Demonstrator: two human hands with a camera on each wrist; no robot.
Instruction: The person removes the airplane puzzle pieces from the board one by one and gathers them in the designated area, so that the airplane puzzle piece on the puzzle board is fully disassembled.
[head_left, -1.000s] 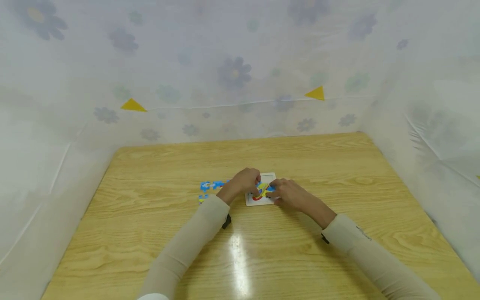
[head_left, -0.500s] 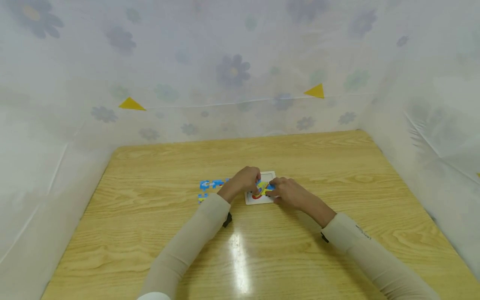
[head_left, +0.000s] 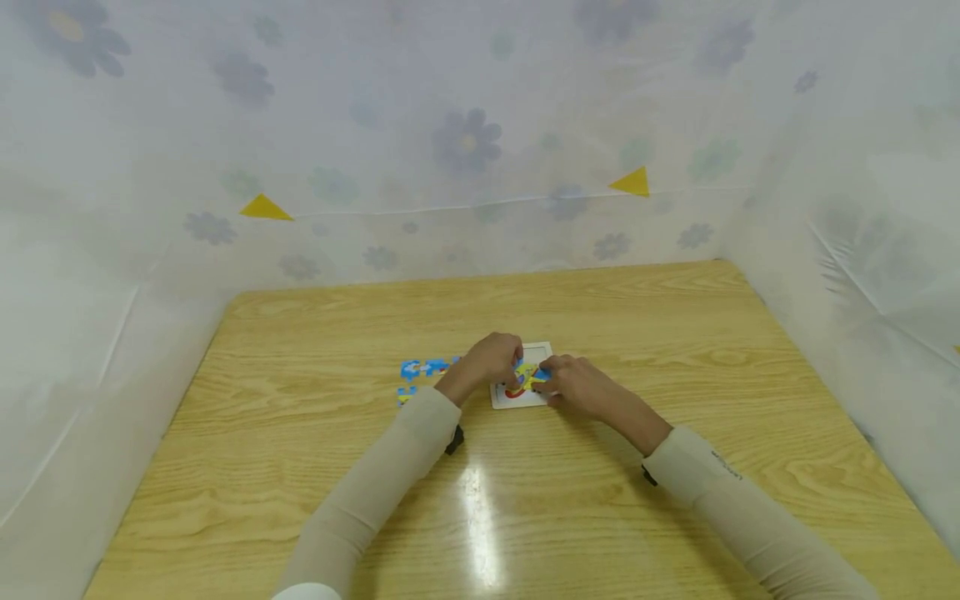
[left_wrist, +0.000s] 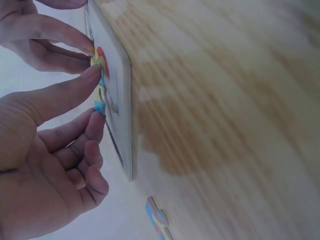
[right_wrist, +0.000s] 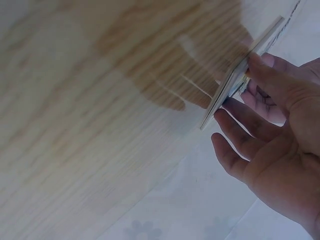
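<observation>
- Pale flowered sheeting [head_left: 337,100] hangs behind and on both sides of a wooden table [head_left: 637,317].
- Loose pieces [head_left: 410,370] lie on the table, leftmost of the work, one partly hidden by the left arm [head_left: 375,475]; none has visibly moved over the last second.
- Next comes the left hand [head_left: 491,358], in the same place as a moment ago, thumb and forefinger pinching a yellow-and-blue piece [left_wrist: 99,106] at the board; whether it touches the surface beneath cannot be told.
- Below it lies the board [head_left: 525,403], white-rimmed, flat on the table and likewise unmoved, with a red patch [head_left: 515,393] that may be print or a piece.
- At the board's right side shows a blue piece [head_left: 543,376], just by the right fingertips.
- Rightmost, the right hand [head_left: 581,385] also keeps its spot, thumb and forefinger a narrow gap apart; whether they grip the blue piece or only steady it is unclear.
- Any turn of the pinched piece is too small to see, so the work seems to be at a slow, careful point, with both hands busy at the board.
</observation>
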